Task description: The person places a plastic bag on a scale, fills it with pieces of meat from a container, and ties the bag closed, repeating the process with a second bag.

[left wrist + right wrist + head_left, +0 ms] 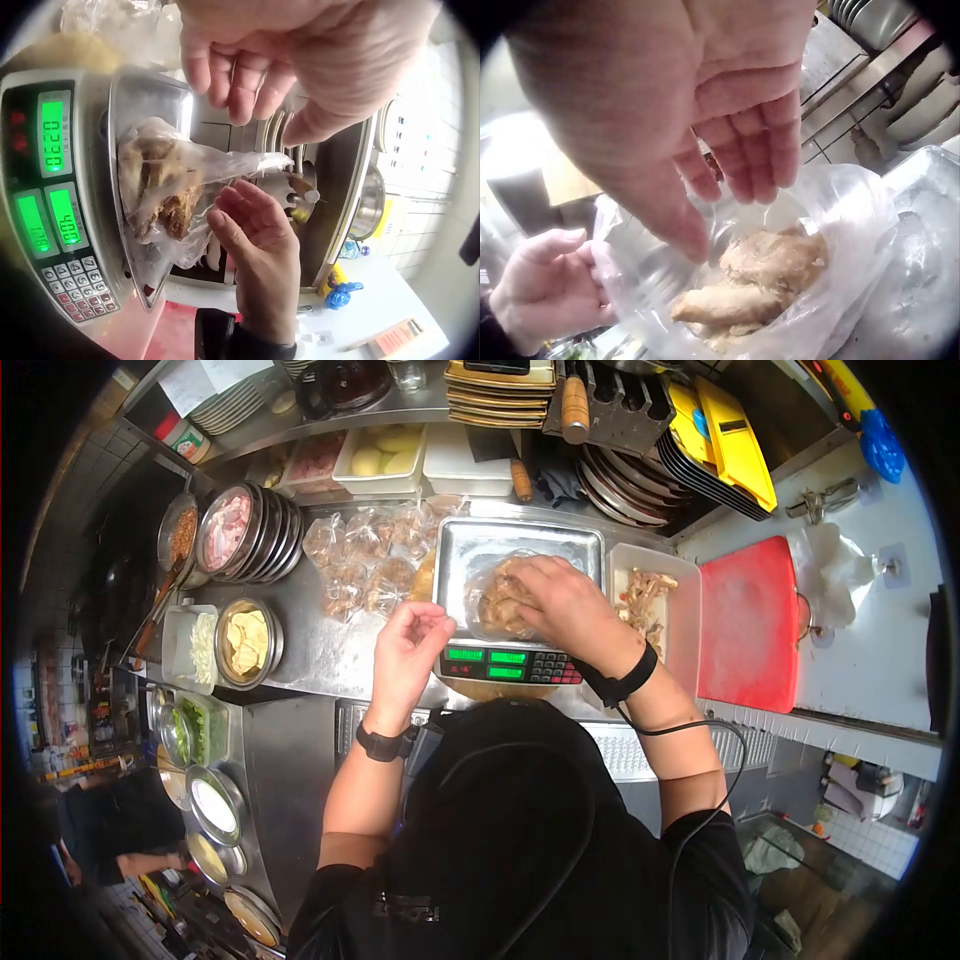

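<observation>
A clear plastic bag point(855, 225) with pieces of cooked meat point(772, 259) in it sits on the metal pan point(520, 536) of a digital scale. My right hand point(565, 605) is over the bag's mouth, its fingers loosely bent with nothing between them in the right wrist view. At the pan's left edge, my left hand point(412, 645) is held palm inward with relaxed fingers, holding nothing. The left wrist view shows the bag's loose plastic stretching between both hands. Green digits light the scale's display point(52, 135).
Several filled, tied bags point(365, 550) stand left of the scale. To its right are a plastic tub point(682, 650) with more meat pieces and a red cutting board point(745, 625). Bowls of sliced food point(247, 642) and stacked metal bowls point(262, 525) line the left. A shelf edge runs behind.
</observation>
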A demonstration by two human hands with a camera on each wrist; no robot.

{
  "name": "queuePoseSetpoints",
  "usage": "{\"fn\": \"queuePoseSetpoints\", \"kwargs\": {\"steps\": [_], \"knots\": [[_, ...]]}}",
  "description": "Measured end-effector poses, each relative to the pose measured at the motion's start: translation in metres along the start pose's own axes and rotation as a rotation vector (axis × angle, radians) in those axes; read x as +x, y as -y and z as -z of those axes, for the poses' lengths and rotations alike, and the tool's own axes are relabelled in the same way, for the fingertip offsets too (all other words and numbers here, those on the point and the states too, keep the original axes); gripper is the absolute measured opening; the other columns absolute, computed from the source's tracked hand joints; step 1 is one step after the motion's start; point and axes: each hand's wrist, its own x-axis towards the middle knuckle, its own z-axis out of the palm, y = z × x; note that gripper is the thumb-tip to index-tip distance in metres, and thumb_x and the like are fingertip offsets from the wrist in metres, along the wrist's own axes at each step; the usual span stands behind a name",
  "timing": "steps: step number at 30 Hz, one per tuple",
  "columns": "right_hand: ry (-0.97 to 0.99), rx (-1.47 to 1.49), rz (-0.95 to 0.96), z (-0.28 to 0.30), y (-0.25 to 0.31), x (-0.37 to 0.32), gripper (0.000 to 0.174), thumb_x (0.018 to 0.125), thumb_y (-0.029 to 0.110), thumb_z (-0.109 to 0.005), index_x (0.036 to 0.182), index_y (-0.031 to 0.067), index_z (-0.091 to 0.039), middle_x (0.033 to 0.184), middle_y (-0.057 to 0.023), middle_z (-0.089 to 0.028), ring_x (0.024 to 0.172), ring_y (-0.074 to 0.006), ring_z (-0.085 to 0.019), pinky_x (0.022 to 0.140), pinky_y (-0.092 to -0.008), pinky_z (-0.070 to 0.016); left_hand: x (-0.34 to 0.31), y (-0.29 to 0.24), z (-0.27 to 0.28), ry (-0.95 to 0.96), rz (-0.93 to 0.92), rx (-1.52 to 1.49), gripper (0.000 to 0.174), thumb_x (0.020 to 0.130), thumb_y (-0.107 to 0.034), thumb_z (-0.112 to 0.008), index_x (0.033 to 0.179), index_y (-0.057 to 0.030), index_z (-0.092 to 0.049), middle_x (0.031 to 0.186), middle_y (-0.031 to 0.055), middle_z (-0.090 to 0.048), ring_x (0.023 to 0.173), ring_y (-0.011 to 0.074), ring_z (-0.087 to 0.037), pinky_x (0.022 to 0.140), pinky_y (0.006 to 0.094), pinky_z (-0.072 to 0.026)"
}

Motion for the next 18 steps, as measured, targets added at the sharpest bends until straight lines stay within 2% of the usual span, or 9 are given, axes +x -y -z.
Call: {"fn": "queuePoseSetpoints", "kwargs": {"steps": [3,7,9,13,18], "knots": [[-0.058,0.033,0.026,0.009,0.006,-0.004,0.045,0.077,0.007,-0.077,0.119,0.0027,-0.062,0.116,-0.0169,-0.065,0.109,-0.0381,-0.061,0.095,-0.0434,-0.051,0.002,-0.003,-0.004,0.011,-0.004,-0.003,0.019,0.091,-0.006,-0.073,0.107,-0.0017,-0.064,0.097,0.0015,-0.066,0.087,0.0071,-0.059,0.08,0.0226,-0.0488],[-0.114,0.032,-0.002,0.021,0.007,-0.011,0.04,0.079,0.007,-0.078,0.116,0.0038,-0.064,0.115,-0.0158,-0.067,0.108,-0.0372,-0.063,0.094,-0.0433,-0.0519,0.005,-0.003,-0.006,0.023,-0.025,0.05,0.014,0.093,-0.003,-0.07,0.106,-0.0037,-0.064,0.098,-0.0002,-0.065,0.093,0.0067,-0.059,0.086,0.0221,-0.0469],[-0.229,0.006,0.012,0.027,0.007,-0.013,0.036,0.078,0.008,-0.077,0.112,0.0033,-0.065,0.11,-0.0144,-0.067,0.103,-0.0364,-0.063,0.089,-0.0433,-0.0527,0.007,-0.002,-0.007,0.011,-0.052,0.022,0.021,0.09,-0.004,-0.073,0.108,-0.0011,-0.064,0.096,0.0021,-0.066,0.088,0.0068,-0.058,0.079,0.0223,-0.049],[-0.299,0.002,-0.013,0.035,-0.005,-0.02,0.033,0.079,0.01,-0.077,0.109,0.0031,-0.066,0.108,-0.0144,-0.068,0.099,-0.0363,-0.064,0.088,-0.0431,-0.0534,0.005,-0.007,-0.009,0.011,-0.04,0.039,0.021,0.09,-0.004,-0.073,0.109,-0.0014,-0.064,0.096,0.0019,-0.065,0.087,0.0069,-0.058,0.078,0.0222,-0.0492],[-0.379,-0.041,-0.182,0.038,-0.014,-0.031,0.03,0.081,0.012,-0.078,0.107,0.0019,-0.068,0.102,-0.0151,-0.068,0.095,-0.0355,-0.065,0.083,-0.0418,-0.0537,0.006,-0.006,-0.012,0.013,-0.073,0.073,0.022,0.09,-0.007,-0.074,0.109,-0.0016,-0.063,0.096,0.0023,-0.065,0.083,0.0068,-0.057,0.074,0.0217,-0.0497]]}}
